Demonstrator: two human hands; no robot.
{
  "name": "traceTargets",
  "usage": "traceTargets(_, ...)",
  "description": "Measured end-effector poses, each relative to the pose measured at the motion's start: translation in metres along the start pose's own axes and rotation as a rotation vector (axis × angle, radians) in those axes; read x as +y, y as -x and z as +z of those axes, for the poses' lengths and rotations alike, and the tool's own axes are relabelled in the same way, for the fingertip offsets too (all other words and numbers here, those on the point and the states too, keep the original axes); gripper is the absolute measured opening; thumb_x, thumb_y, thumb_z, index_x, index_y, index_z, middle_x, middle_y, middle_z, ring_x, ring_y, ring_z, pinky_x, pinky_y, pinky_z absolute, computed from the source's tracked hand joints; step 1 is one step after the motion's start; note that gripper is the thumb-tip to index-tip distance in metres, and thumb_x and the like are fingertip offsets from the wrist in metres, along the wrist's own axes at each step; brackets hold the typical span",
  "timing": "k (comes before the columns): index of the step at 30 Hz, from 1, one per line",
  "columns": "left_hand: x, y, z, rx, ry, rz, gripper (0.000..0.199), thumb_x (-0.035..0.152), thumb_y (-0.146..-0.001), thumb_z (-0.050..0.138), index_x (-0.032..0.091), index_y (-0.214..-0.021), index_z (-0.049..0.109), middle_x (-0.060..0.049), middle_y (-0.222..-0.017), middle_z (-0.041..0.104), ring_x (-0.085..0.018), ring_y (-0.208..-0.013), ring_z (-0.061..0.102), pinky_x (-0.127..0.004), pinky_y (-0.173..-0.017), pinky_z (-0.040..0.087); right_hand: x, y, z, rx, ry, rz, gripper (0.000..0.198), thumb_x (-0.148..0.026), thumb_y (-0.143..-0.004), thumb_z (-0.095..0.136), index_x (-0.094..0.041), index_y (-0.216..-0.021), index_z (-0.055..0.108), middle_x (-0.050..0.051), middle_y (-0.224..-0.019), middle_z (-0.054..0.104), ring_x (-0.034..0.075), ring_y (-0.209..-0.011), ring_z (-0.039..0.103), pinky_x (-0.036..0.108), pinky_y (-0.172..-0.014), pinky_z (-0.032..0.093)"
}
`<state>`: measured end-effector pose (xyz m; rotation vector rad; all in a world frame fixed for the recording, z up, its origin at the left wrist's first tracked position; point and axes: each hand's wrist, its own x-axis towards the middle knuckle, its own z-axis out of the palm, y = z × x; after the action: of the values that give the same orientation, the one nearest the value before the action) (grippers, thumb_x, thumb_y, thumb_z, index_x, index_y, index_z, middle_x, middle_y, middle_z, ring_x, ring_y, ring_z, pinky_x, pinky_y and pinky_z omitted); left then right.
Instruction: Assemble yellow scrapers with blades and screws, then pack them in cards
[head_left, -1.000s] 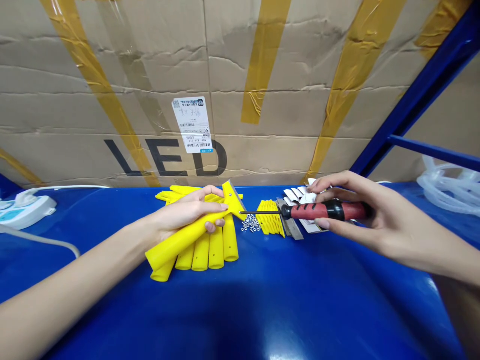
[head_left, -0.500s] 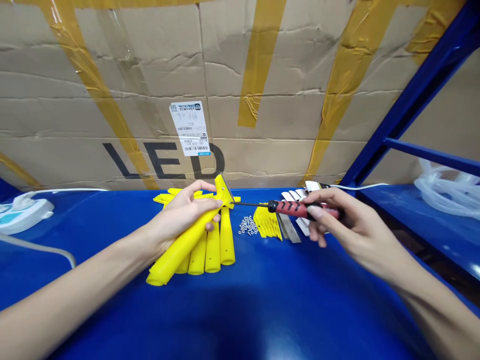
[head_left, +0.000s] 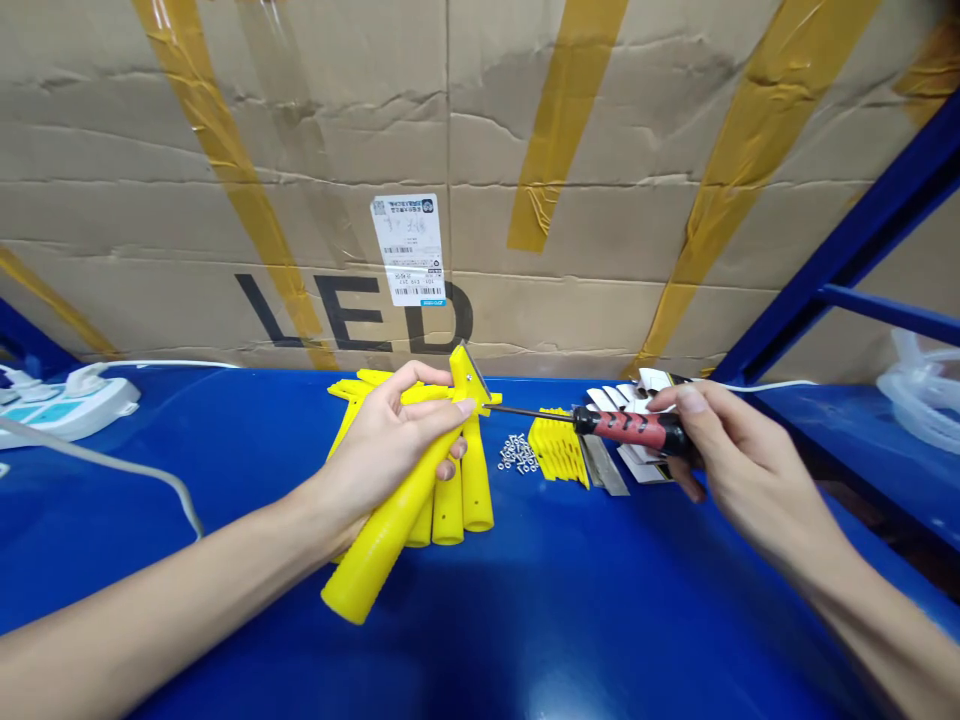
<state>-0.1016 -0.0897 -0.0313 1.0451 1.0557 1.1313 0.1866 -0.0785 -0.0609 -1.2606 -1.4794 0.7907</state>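
My left hand (head_left: 401,430) is closed around the neck of a yellow scraper (head_left: 367,555), its hollow handle slanting down toward me. A thin metal blade (head_left: 475,368) shows along the scraper's head. In my right hand (head_left: 742,455) is a screwdriver (head_left: 630,430) with a red and black grip, held at its back end. Its tip meets the scraper's head near a screw; the exact contact is too small to make out. Beneath the left hand lie several more yellow scraper handles (head_left: 478,490), partly hidden. Loose screws (head_left: 519,453) lie below the screwdriver shaft.
Right of the screws are yellow plates (head_left: 556,450), grey metal blades (head_left: 606,468) and white packets (head_left: 641,462). A white power strip (head_left: 90,415) with cables sits at left. Behind stands a taped cardboard box (head_left: 360,210); a blue frame (head_left: 825,250) and clear tubing (head_left: 922,400) are at right.
The view has shifted, moving the scene rightward. The scraper's open handle end has swung lower, toward me. My right fingers have shifted to the back end of the screwdriver grip, whose tip stays at the head.
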Motion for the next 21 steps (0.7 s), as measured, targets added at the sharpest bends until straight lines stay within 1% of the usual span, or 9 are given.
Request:
traceTargets(3, 0.005, 0.003, -0.007, 0.074, 0.025, 0.072, 0.036, 0.025, -0.080, 0.082, 0.025, -0.100, 0.051, 0.002, -0.063, 0.066, -0.008, -0.047, 0.054, -0.016, -0.046, 0.045, -0.012, -0.011, 0.009, -0.113, -0.153, 0.049, 0.032, -0.057, -0.085, 0.071, -0.028, -0.099, 0.063, 0.002, -0.086, 0.065, 0.016, -0.062, 0.064, 0.029, -0.051, 0.055)
traceTargets(5, 0.008, 0.005, -0.013, 0.110, 0.036, 0.086, 0.037, 0.025, -0.080, 0.082, 0.024, -0.100, 0.052, 0.001, -0.062, 0.067, -0.008, -0.046, 0.053, -0.016, -0.045, 0.045, -0.024, -0.021, 0.015, -0.180, -0.254, 0.038, 0.037, -0.047, -0.075, 0.082, -0.030, -0.101, 0.062, 0.004, -0.107, 0.067, 0.019, -0.078, 0.068, 0.031, -0.061, 0.059)
traceTargets(7, 0.011, 0.009, -0.018, 0.138, 0.051, 0.087, 0.037, 0.025, -0.079, 0.082, 0.025, -0.100, 0.051, 0.001, -0.061, 0.067, -0.008, -0.045, 0.053, -0.015, -0.045, 0.044, -0.032, -0.029, 0.022, -0.199, -0.212, 0.020, 0.032, -0.049, -0.080, 0.079, -0.028, -0.099, 0.062, 0.003, -0.088, 0.067, 0.015, -0.063, 0.063, 0.027, -0.050, 0.052)
traceTargets(10, 0.010, 0.015, -0.023, 0.168, 0.059, 0.117, 0.038, 0.026, -0.079, 0.082, 0.026, -0.100, 0.049, 0.002, -0.059, 0.066, -0.009, -0.044, 0.053, -0.015, -0.043, 0.043, -0.035, -0.030, 0.033, -0.055, -0.077, -0.001, 0.033, -0.059, -0.092, 0.062, -0.027, -0.089, 0.057, -0.006, -0.052, 0.043, 0.008, -0.038, 0.035, 0.020, -0.034, 0.024)
traceTargets(12, 0.006, 0.018, -0.024, 0.173, 0.053, 0.131, 0.039, 0.028, -0.080, 0.082, 0.026, -0.100, 0.049, 0.003, -0.057, 0.065, -0.009, -0.042, 0.053, -0.016, -0.043, 0.043, -0.030, -0.024, 0.038, -0.022, -0.125, 0.016, 0.034, -0.060, -0.092, 0.061, -0.027, -0.088, 0.056, -0.006, -0.055, 0.045, 0.009, -0.038, 0.039, 0.021, -0.034, 0.028)
traceTargets(14, 0.001, 0.018, -0.024, 0.172, 0.051, 0.146, 0.039, 0.028, -0.080, 0.082, 0.025, -0.099, 0.049, 0.003, -0.057, 0.064, -0.008, -0.043, 0.053, -0.016, -0.044, 0.044, -0.022, -0.017, 0.040, -0.102, -0.306, 0.039, 0.030, -0.051, -0.084, 0.073, -0.029, -0.098, 0.059, -0.001, -0.083, 0.064, 0.013, -0.056, 0.059, 0.025, -0.047, 0.049)
traceTargets(16, -0.003, 0.016, -0.022, 0.176, 0.059, 0.165, 0.039, 0.028, -0.079, 0.082, 0.025, -0.098, 0.049, 0.004, -0.059, 0.065, -0.008, -0.044, 0.054, -0.016, -0.045, 0.045, -0.015, -0.012, 0.039, -0.164, -0.419, 0.047, 0.039, -0.040, -0.075, 0.083, -0.030, -0.104, 0.060, 0.001, -0.102, 0.066, 0.015, -0.072, 0.065, 0.027, -0.061, 0.056)
traceTargets(18, -0.005, 0.013, -0.018, 0.175, 0.071, 0.186, 0.039, 0.027, -0.078, 0.083, 0.025, -0.097, 0.049, 0.003, -0.064, 0.067, -0.007, -0.045, 0.054, -0.016, -0.046, 0.045, -0.009, -0.012, 0.037, -0.156, -0.386, 0.040, 0.037, -0.040, -0.077, 0.083, -0.030, -0.102, 0.059, -0.001, -0.086, 0.064, 0.012, -0.063, 0.061, 0.023, -0.054, 0.051)
traceTargets(21, -0.003, 0.008, -0.012, 0.151, 0.058, 0.204, 0.039, 0.027, -0.077, 0.084, 0.024, -0.097, 0.051, 0.002, -0.069, 0.069, -0.007, -0.046, 0.055, -0.017, -0.046, 0.045, -0.003, -0.016, 0.034, -0.053, -0.200, 0.041, 0.033, -0.058, -0.090, 0.065, -0.027, -0.094, 0.056, -0.005, -0.059, 0.053, 0.008, -0.038, 0.042, 0.021, -0.034, 0.029)
